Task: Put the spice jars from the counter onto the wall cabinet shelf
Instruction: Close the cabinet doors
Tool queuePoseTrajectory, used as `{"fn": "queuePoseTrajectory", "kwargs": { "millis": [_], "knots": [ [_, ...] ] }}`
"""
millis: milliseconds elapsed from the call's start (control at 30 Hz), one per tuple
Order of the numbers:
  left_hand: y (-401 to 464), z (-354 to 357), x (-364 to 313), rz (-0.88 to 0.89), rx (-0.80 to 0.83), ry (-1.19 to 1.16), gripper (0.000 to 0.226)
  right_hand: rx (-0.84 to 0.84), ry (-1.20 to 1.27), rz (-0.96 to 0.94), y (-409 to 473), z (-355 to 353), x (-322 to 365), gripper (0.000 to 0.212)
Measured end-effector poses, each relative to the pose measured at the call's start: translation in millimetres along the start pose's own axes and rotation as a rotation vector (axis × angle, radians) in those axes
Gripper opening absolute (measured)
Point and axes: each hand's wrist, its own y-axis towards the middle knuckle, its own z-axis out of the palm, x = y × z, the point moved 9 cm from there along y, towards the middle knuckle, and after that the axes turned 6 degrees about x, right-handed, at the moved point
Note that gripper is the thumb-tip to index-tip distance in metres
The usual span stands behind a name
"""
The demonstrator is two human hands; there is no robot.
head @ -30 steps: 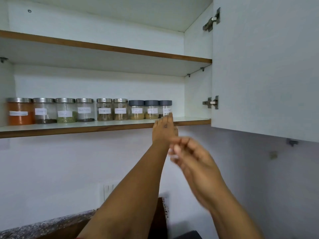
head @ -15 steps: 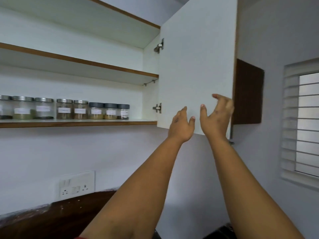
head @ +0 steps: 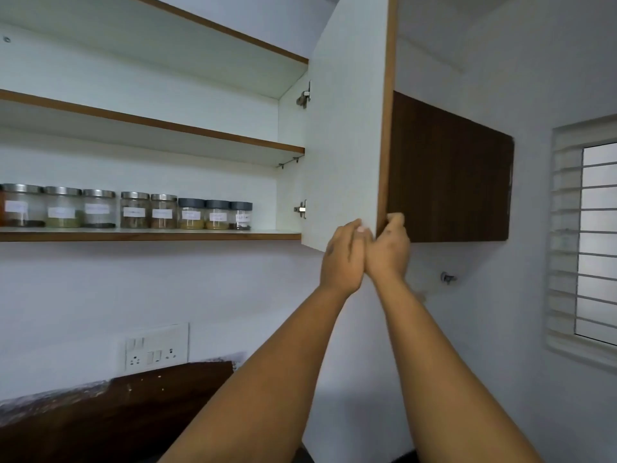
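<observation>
**kitchenlurker:** Spice jars (head: pixel 133 212) were all lined up on the lower cabinet shelf (head: pixel 150 234), well off to the left of both hands and about level with them. Row ran left to right along the shelf edge.

**tilefan22:** And the hands?

**kitchenlurker:** Both up at the bottom free corner of the open cabinet door (head: pixel 347 145), touching each other. Right hand (head: pixel 389 252) had its fingers curled round the door's edge. Left hand (head: pixel 345 259) lay pretty flat on the white inner face beside it, gripping nothing as far as I could tell.

**tilefan22:** So which was nearer the jars?

**kitchenlurker:** Left one. My guess: jars done, door would swing left toward them.
</observation>
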Motion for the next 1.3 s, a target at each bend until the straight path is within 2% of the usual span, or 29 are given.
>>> {"fn": "queuePoseTrajectory", "kwargs": {
  "millis": [67, 167, 433, 533, 633, 800, 933, 1033, 1200, 1300],
  "knots": [
    [-12.1, -34.6, 12.2, 0.065, -0.118, -0.079, 0.052, -0.034, -0.041, -0.129, -17.7, 21.0, 28.9, 0.029],
    [-11.3, -91.6, 30.6, 0.147, -0.209, -0.042, 0.058, -0.042, -0.048, -0.29, -35.8, 65.1, 70.4, 0.031],
    [-5.1, -256.7, 76.6, 0.214, -0.293, 0.275, 0.049, 0.066, 0.201, -0.386, -71.6, 215.5, 146.6, 0.067],
    [-7.5, -303.8, 93.1, 0.24, -0.339, 0.473, 0.054, 0.139, 0.136, -0.425, -75.9, 274.6, 167.3, 0.071],
    [0.5, -336.3, 112.4, 0.237, -0.312, 0.637, 0.045, 0.182, 0.015, -0.493, -74.9, 325.1, 186.1, 0.075],
    [20.7, -374.2, 155.4, 0.176, -0.255, 0.816, 0.045, 0.249, -0.15, -0.574, -71.1, 393.3, 195.5, 0.073],
    [45.3, -397.4, 183.7, -0.005, -0.228, 0.993, 0.057, 0.305, -0.315, -0.673, -62.8, 442.4, 198.7, 0.088],
    [63.0, -404.0, 198.5, -0.063, -0.215, 1.104, 0.057, 0.364, -0.371, -0.677, -55.5, 470.6, 200.5, 0.095],
    [74.4, -405.3, 225.6, -0.095, -0.24, 1.123, 0.064, 0.365, -0.45, -0.702, -48.6, 501.4, 187.0, 0.105],
    [74.3, -400.7, 237.1, -0.094, -0.281, 1.125, 0.073, 0.278, -0.467, -0.729, -44.9, 507.7, 181.5, 0.103]
  ]
}}
